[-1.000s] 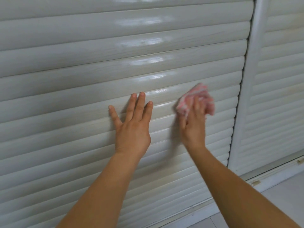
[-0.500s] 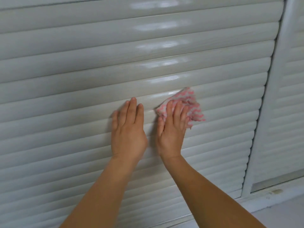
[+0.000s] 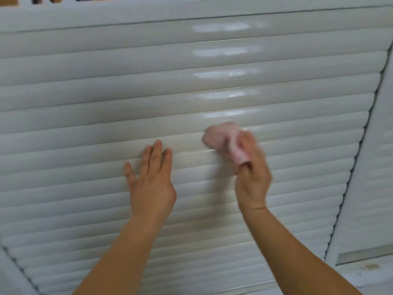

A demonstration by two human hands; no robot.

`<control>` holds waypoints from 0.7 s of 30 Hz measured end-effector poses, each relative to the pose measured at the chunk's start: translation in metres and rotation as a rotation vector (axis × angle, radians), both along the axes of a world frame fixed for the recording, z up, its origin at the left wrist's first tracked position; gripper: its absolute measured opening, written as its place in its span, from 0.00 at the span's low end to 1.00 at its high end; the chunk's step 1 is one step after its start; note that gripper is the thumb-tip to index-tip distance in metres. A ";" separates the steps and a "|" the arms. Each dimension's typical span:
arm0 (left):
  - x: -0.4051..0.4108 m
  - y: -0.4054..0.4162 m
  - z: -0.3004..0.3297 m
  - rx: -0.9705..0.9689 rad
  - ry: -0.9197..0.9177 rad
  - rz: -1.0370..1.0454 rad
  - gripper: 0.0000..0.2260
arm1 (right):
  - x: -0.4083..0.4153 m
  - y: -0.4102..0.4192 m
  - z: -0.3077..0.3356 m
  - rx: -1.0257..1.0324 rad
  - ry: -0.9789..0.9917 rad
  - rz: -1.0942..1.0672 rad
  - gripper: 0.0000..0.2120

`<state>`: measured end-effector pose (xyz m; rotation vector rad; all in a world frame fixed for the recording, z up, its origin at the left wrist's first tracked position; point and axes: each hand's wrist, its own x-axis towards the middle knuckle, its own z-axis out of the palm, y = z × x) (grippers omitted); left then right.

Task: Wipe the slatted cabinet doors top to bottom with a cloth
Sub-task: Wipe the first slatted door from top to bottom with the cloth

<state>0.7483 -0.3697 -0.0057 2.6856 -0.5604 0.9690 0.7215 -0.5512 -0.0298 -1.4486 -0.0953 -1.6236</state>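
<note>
A white slatted cabinet door (image 3: 85,103) fills most of the head view. My left hand (image 3: 152,179) lies flat on its slats near the middle, fingers spread and pointing up, holding nothing. To its right, my right hand (image 3: 253,173) grips a pink and white cloth (image 3: 221,137), bunched against a slat just above the level of my left fingertips. The hand and cloth are blurred by motion.
A white vertical frame post (image 3: 361,199) borders the door on the right, with a second slatted door (image 3: 385,156) beyond it. A white sill (image 3: 365,271) runs along the bottom right. The door's top rail (image 3: 191,11) shows at the upper edge.
My right hand has turned onto its edge and bunched the cloth, shifting right, away from the left hand. The view has tilted up and widened, so the top rail now shows.
</note>
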 end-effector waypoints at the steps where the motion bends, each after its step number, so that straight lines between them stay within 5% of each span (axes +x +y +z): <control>1: 0.001 0.000 -0.002 0.006 -0.003 0.000 0.33 | -0.002 -0.013 0.007 0.139 -0.059 -0.055 0.18; 6: 0.019 0.010 -0.012 0.071 -0.130 -0.009 0.33 | 0.014 -0.050 0.027 0.434 0.033 -0.245 0.23; 11: 0.038 0.025 -0.016 0.132 -0.295 -0.122 0.32 | 0.053 0.008 0.025 0.231 0.244 -0.366 0.27; 16: 0.054 0.038 -0.024 0.087 -0.395 -0.258 0.29 | 0.079 0.084 0.000 -0.149 0.263 -0.396 0.26; 21: 0.067 0.065 -0.037 -0.044 -0.452 -0.351 0.23 | 0.103 0.145 -0.007 -0.256 0.223 -0.411 0.26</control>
